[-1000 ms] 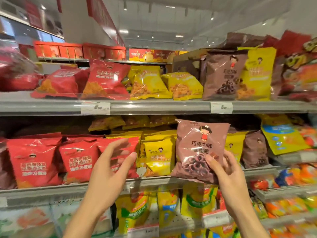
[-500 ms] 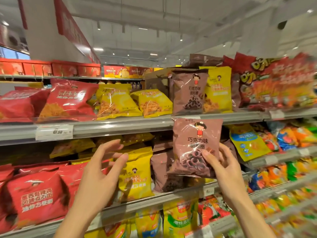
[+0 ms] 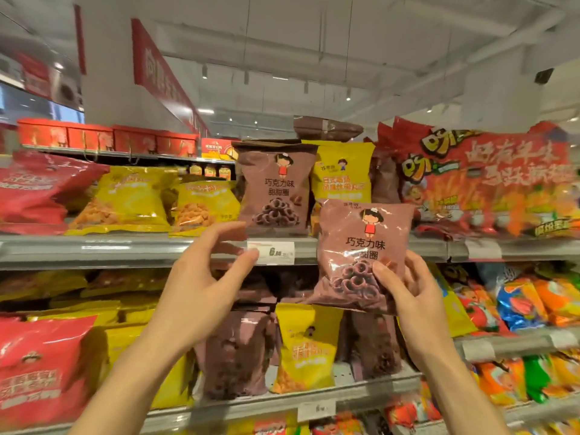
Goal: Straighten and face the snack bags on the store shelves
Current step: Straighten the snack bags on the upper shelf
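**While held up by the right hand, brown bag level with the upper shelf edge**

Far left of the left hand: red bags [image 3: 37,189] lying slumped on the upper shelf [image 3: 94,248], another red bag [image 3: 40,365] on the lower shelf [image 3: 314,395].

Between those and the left hand: yellow bags [image 3: 125,199] leaning back on the upper shelf.

Left hand [image 3: 201,287] raised in front of the upper shelf edge, fingers spread and loosely curved, gripping nothing; fingertips near the price tag [image 3: 276,253], contact impossible to tell.

Just above the left hand: a standing brown bag [image 3: 276,189], upright, facing forward, on the upper shelf.

Between the hands, lower down: a dark brown bag [image 3: 238,353] and a yellow bag [image 3: 306,350] standing on the lower shelf.

Right hand [image 3: 405,293] gripping the held brown bag [image 3: 361,255] at its lower right corner, thumb across the front, fingers behind. Bag upright, front outward, overlapping the upper shelf edge, just right of and below the standing brown bag.

Right of the right hand: large red-orange bags [image 3: 489,183] on the upper shelf, blurred; orange and blue bags [image 3: 533,302] below.
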Demonstrator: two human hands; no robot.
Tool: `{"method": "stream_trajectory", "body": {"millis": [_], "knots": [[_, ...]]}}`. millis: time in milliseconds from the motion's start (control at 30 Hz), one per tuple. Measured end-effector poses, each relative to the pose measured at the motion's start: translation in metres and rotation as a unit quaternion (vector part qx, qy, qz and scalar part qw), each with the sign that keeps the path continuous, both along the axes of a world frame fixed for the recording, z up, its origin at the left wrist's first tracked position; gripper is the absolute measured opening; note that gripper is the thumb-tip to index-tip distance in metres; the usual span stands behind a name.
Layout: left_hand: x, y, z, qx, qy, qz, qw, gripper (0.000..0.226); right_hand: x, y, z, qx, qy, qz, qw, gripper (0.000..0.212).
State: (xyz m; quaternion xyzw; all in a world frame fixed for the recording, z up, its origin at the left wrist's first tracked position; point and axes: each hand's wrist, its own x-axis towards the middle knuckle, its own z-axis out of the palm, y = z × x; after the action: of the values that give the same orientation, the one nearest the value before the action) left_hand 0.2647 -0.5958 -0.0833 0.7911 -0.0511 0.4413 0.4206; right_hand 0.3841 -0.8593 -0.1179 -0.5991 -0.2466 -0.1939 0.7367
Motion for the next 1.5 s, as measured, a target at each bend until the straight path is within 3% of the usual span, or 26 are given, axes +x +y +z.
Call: {"method": "stream_trajectory", "body": {"millis": [267, 533, 833, 967, 1133, 1333, 1500], "knots": [[0.079, -0.075, 0.048, 0.1, -0.011, 0.12, 0.988, 0.04, 0.068, -0.047, 0.034, -0.006, -0.021, 0.04, 0.999, 0.055], [0.135, -0.099, 0.073, 0.189, 0.047, 0.259, 0.946, 0.052, 0.106, -0.052, 0.049, -0.004, -0.015, 0.068, 0.998, 0.036], [0.15, -0.102, 0.079, 0.128, 0.036, 0.193, 0.972, 0.049, 0.114, -0.049, 0.053, -0.006, -0.012, 0.081, 0.997, 0.029], [0.152, -0.099, 0.076, 0.119, 0.001, 0.158, 0.98, 0.02, 0.115, -0.048, 0.055, 0.002, -0.01, 0.092, 0.996, 0.037], [0.157, -0.099, 0.069, 0.156, -0.045, 0.142, 0.976, 0.011, 0.117, -0.047, 0.057, 0.021, -0.005, 0.106, 0.994, 0.04], [0.161, -0.103, 0.074, 0.162, -0.043, 0.11, 0.98, 0.014, 0.118, -0.048, 0.059, 0.029, -0.008, 0.108, 0.994, 0.041], [0.157, -0.107, 0.07, 0.124, -0.112, 0.098, 0.981, 0.016, 0.117, -0.049, 0.059, 0.049, -0.019, 0.116, 0.992, 0.037]]}}
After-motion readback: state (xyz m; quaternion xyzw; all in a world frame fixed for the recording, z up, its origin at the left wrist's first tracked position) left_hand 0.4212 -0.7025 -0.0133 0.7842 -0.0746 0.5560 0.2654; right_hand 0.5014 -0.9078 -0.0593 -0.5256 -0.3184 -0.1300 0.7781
